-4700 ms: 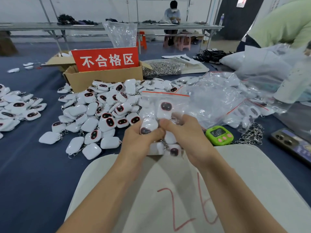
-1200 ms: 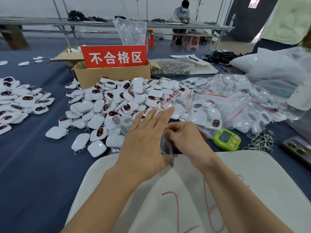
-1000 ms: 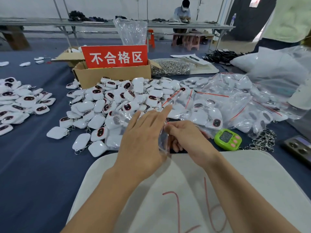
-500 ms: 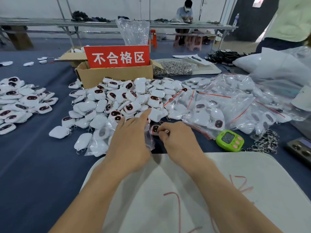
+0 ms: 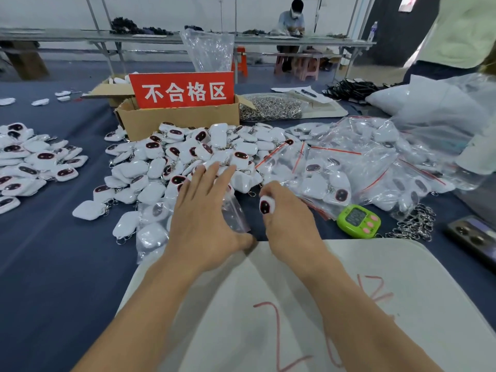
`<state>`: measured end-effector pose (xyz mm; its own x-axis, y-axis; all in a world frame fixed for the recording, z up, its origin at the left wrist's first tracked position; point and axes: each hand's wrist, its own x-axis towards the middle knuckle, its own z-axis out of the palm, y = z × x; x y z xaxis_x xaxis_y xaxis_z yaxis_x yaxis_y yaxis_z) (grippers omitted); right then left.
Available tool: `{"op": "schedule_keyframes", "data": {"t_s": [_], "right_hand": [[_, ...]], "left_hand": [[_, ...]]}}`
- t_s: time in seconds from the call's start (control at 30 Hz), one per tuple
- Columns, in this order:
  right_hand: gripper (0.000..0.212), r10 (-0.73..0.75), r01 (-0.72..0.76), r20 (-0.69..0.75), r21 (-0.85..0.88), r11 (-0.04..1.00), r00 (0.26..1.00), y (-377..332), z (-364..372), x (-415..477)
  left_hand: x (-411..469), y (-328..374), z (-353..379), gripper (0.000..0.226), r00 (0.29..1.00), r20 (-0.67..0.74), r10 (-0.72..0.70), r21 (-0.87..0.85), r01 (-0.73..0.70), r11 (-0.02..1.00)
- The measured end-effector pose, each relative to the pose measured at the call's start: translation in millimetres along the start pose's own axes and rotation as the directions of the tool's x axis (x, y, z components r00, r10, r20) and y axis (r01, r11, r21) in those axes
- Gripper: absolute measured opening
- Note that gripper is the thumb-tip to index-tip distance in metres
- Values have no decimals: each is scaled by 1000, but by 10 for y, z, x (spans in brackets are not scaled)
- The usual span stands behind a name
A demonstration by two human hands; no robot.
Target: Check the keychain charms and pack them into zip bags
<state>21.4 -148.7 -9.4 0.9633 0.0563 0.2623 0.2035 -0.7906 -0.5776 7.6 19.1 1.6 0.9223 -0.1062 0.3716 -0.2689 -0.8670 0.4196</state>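
A big heap of white keychain charms with dark faces lies on the blue table in front of me. My left hand reaches over the heap's near edge with straight fingers and rests on an empty clear zip bag. That bag spreads under the palm and out to the left. My right hand is curled round one charm, whose dark face points toward me. Both hands are close together, just beyond a white board marked with red numbers.
Filled zip bags with red seals pile up on the right, near a green timer, loose key rings and a phone. Behind the heap stands a cardboard box with a red sign. More charms lie far left.
The filled bag I held earlier is gone from my hands. My left hand has moved forward onto an empty bag at the heap, and my right hand has picked up one charm.
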Motion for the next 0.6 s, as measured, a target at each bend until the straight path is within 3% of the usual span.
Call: {"op": "schedule_keyframes", "data": {"t_s": [0.1,0.17,0.27,0.33,0.5,0.6], "right_hand": [[33,123,-98,-95,233,968,988,3,-219,-67],[31,256,-191,-39,559,807,966,-4,-348,-145],[27,315,-324,206,863,388,927,-15,-359,-295],[28,273,-386,321,894,229,907,-5,-306,-337],[22,163,-459,449,888,26,878,40,-257,-265],[29,137,-501,490,863,66,861,62,-240,-260]], "left_hand": [[-97,222,21,73,936,-318,151,-81,-185,979],[-180,392,90,43,917,-372,140,-215,-232,949],[-235,526,217,32,984,-162,-76,-461,-8,887],[-210,518,265,28,993,-10,-115,-526,93,845],[-102,388,265,26,961,246,-124,-657,259,708],[-59,324,283,28,944,291,-158,-731,326,600]]}}
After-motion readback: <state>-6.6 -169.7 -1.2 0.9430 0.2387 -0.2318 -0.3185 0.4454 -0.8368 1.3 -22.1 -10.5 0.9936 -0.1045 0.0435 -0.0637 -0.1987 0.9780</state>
